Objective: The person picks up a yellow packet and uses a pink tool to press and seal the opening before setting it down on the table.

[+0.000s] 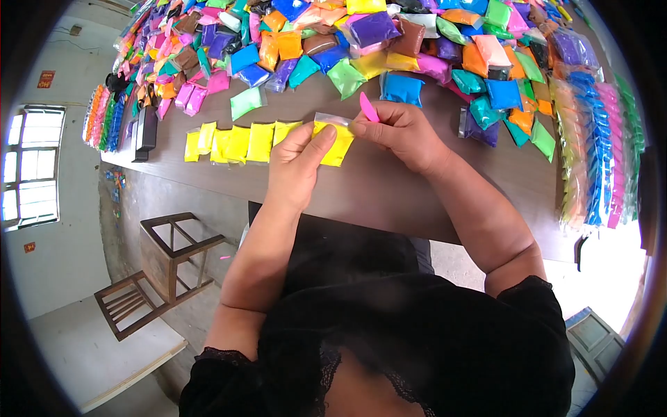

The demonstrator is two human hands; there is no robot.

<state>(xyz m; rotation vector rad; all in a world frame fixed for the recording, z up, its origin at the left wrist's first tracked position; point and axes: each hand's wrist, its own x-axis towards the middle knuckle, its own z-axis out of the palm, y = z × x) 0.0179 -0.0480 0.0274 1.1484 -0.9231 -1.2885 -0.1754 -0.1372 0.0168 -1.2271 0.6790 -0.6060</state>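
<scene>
A small clear bag filled with something bright yellow (pixel 335 147) is held above the table's near side. My left hand (pixel 300 161) grips its left part, thumb lying across the front. At the bag's upper right corner my right hand (pixel 404 135) has its thumb and forefinger pinched together. A pink blade-shaped piece (pixel 368 107) sticks up out of that same pinch. To the left of my left hand lies a row of several yellow packets (pixel 260 142), side by side on the table.
A big heap of multicoloured packets (pixel 292 45) covers the far side of the brown table (pixel 389 198). Long strips of packets (pixel 599 160) hang over the right edge; more strips (pixel 104 118) stand at left near a black box (pixel 145 132). A wooden chair (pixel 163 267) is at lower left.
</scene>
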